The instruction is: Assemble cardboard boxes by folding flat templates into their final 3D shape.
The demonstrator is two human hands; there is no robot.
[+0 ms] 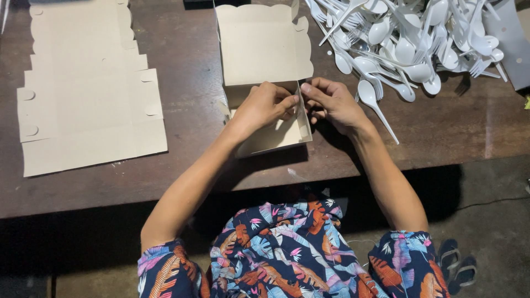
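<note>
head view: two hands on one cardboard box

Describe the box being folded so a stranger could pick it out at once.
On the dark wooden table, look between the flat cardboard sheets and the heap of white plastic cutlery. The box sits there, pinched by the left hand and right hand. Only this one has raised walls and an open lid.

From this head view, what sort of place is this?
Likely a small food-packing workspace, informal or home-based: a worn wooden table holds flat cardboard box blanks, a heap of white plastic spoons and forks, and both hands fold a box.
</note>
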